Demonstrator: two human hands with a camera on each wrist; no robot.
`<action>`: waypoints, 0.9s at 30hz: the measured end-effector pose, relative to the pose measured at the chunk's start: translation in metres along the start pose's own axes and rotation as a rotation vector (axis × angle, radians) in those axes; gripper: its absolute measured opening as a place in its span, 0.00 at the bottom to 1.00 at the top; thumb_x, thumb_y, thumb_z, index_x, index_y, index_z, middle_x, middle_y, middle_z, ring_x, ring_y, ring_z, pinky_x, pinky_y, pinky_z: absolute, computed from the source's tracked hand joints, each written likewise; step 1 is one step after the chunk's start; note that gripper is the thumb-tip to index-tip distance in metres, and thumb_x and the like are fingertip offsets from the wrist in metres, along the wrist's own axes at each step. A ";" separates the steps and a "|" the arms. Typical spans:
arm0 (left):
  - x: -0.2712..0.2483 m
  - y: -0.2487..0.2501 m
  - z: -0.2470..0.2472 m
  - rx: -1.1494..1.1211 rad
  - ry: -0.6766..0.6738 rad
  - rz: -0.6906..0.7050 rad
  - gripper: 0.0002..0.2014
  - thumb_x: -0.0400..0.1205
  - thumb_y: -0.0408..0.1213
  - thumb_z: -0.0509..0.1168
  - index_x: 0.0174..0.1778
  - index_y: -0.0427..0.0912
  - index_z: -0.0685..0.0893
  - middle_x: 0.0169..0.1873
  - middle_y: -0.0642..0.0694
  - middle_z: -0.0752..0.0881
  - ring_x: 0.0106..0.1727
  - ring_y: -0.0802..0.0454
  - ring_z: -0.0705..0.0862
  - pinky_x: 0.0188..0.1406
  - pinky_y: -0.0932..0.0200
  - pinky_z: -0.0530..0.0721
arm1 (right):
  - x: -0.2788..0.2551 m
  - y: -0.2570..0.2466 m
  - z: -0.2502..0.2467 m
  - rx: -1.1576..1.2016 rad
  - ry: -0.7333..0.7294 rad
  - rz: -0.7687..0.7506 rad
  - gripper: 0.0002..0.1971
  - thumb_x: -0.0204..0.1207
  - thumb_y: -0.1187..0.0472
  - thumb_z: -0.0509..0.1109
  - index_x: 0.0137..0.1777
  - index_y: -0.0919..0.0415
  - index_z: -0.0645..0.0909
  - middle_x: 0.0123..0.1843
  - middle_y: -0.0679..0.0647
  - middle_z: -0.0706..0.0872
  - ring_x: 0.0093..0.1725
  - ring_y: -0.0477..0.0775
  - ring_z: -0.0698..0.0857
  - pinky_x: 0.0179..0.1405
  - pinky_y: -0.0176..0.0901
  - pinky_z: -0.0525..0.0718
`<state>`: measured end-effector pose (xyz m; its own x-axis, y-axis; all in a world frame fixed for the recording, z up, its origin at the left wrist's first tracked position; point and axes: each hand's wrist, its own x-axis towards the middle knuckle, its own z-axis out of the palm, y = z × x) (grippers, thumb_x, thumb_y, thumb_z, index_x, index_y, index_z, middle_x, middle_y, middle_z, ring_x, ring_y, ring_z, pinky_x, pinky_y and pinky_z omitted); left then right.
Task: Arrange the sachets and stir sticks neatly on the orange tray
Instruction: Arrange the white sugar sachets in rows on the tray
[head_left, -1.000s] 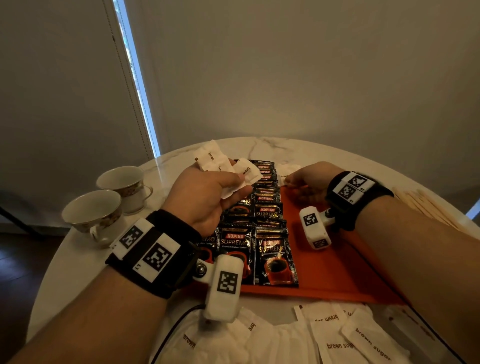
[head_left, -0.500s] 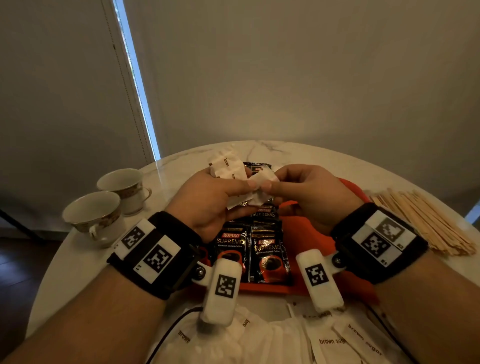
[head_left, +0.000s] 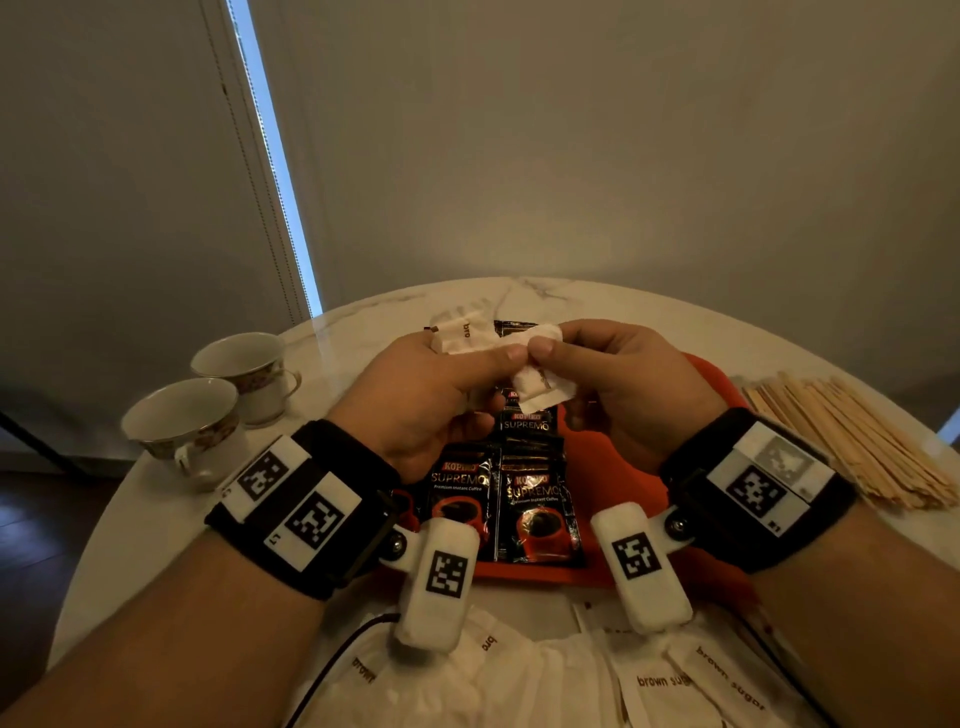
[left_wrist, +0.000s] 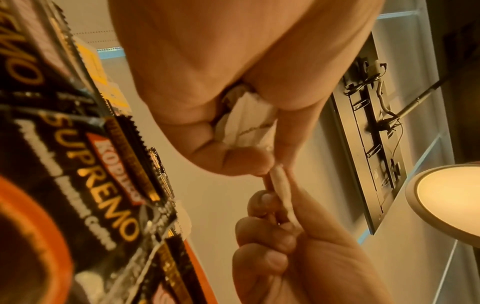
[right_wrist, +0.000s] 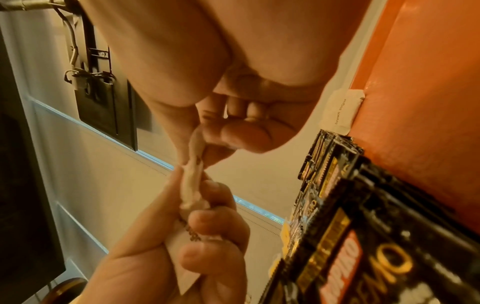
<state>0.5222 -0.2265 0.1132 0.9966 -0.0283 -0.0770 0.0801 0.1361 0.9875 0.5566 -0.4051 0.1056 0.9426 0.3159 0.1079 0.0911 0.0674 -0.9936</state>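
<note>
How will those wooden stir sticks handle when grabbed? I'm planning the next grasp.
The stir sticks look thin and light, probably stiff. They lie loose in a fanned heap on the table, so a pinch would likely scatter some.

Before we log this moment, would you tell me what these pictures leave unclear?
- How many white sugar sachets the left hand holds: head view, its fingers cover the stack.
- How many coffee sachets lie on the orange tray: both hands hide the far rows.
- The loose sugar sachets near the body: cut off by the bottom edge.
- What the right hand pinches: blurred in both wrist views.
</note>
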 end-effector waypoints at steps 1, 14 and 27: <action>0.000 0.000 0.000 0.008 -0.002 -0.007 0.11 0.80 0.36 0.76 0.57 0.37 0.90 0.41 0.43 0.92 0.31 0.56 0.84 0.25 0.65 0.82 | 0.000 -0.001 0.000 -0.004 0.007 0.005 0.08 0.83 0.59 0.71 0.51 0.63 0.89 0.36 0.54 0.90 0.28 0.46 0.84 0.25 0.37 0.79; 0.005 0.001 -0.003 -0.166 0.111 -0.005 0.12 0.81 0.32 0.76 0.59 0.33 0.88 0.47 0.34 0.93 0.35 0.51 0.90 0.27 0.60 0.88 | 0.002 -0.001 -0.006 -0.146 0.063 0.005 0.14 0.74 0.61 0.80 0.47 0.74 0.85 0.24 0.51 0.78 0.23 0.48 0.72 0.25 0.42 0.73; 0.004 0.000 0.002 -0.212 0.107 -0.019 0.09 0.84 0.34 0.74 0.58 0.34 0.90 0.44 0.38 0.93 0.37 0.49 0.91 0.34 0.57 0.92 | 0.009 0.006 -0.001 0.106 0.156 -0.065 0.03 0.77 0.73 0.75 0.48 0.67 0.87 0.49 0.68 0.91 0.42 0.58 0.89 0.41 0.48 0.90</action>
<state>0.5261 -0.2284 0.1127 0.9902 0.0706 -0.1209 0.0898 0.3421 0.9353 0.5657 -0.4029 0.1010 0.9750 0.1575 0.1570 0.1271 0.1845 -0.9746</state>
